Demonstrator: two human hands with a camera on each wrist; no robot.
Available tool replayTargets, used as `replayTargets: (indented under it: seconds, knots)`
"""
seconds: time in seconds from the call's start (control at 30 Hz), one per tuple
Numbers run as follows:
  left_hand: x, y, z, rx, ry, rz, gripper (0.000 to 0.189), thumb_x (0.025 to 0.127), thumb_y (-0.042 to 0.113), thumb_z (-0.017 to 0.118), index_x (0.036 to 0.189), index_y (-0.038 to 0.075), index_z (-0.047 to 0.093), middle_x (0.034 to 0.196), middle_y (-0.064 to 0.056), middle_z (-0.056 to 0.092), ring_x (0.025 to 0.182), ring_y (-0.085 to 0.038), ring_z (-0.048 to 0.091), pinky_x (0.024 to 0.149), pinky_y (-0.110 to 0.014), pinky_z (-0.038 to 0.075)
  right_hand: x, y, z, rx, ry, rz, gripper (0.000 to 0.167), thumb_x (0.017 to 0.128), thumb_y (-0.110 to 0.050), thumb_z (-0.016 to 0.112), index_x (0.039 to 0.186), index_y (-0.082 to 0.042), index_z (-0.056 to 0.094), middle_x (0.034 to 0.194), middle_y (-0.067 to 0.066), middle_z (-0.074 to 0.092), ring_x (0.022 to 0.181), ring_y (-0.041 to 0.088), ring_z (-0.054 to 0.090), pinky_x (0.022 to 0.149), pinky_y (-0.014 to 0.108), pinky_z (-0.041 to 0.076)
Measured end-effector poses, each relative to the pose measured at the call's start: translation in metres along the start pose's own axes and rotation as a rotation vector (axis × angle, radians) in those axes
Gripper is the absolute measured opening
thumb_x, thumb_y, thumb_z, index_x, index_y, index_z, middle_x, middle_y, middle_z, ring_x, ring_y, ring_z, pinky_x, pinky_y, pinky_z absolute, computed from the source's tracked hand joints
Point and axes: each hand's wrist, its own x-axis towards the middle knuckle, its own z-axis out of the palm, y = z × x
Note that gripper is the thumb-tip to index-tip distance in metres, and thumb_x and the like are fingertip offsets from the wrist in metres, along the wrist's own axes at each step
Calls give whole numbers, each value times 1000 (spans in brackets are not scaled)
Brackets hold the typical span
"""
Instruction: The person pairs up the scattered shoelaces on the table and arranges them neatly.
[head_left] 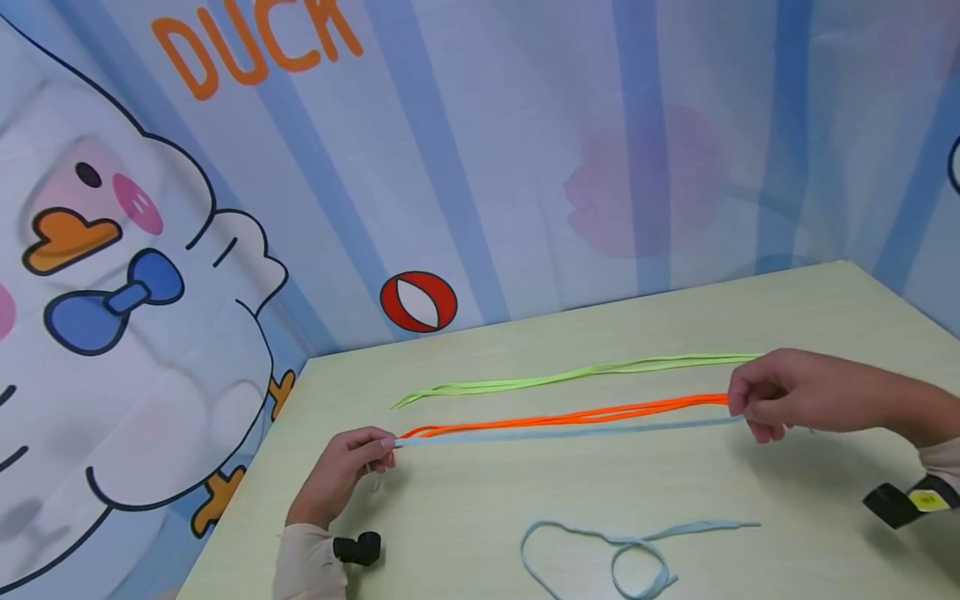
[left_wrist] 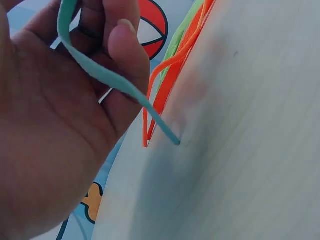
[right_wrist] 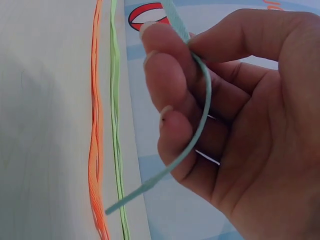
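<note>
A pale blue shoelace (head_left: 570,432) is stretched nearly straight between the two hands, just in front of the orange laces. My left hand (head_left: 347,468) pinches it near one end; in the left wrist view the loose tip of the lace (left_wrist: 117,81) trails across the palm. Near the other end my right hand (head_left: 813,392) pinches it between thumb and fingers, and its free tail (right_wrist: 205,100) curves down past the fingers in the right wrist view. Orange laces (head_left: 570,417) lie lengthwise on the table behind it, with light green laces (head_left: 517,383) farther back.
A second pale blue lace (head_left: 577,529) lies loosely looped at the front of the light wooden table (head_left: 450,517). Behind the table hangs a printed cloth (head_left: 480,167) with a duck picture. Each wrist wears a small black camera; one (head_left: 358,548) shows on the left.
</note>
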Motion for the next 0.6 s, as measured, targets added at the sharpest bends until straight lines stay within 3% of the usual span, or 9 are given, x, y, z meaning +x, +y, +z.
replayTargets:
  seconds: [0.27,0.6]
  knots:
    - [0,-2,-2,16,12,-15,31,100,19,63,109,-10,63,83,-10,62,79,-24,55,78,-35,49,2,3,0,-63,-18,40,17,96,1,46,98,-7,61,78,3,64,70,22,62,62,34,48]
    - [0,-4,-5,65,60,-61,25,98,16,63,105,-8,61,79,-11,59,79,-30,56,81,-38,48,1,3,4,-76,-34,93,5,99,-8,56,95,-7,59,75,2,63,68,20,60,60,31,45]
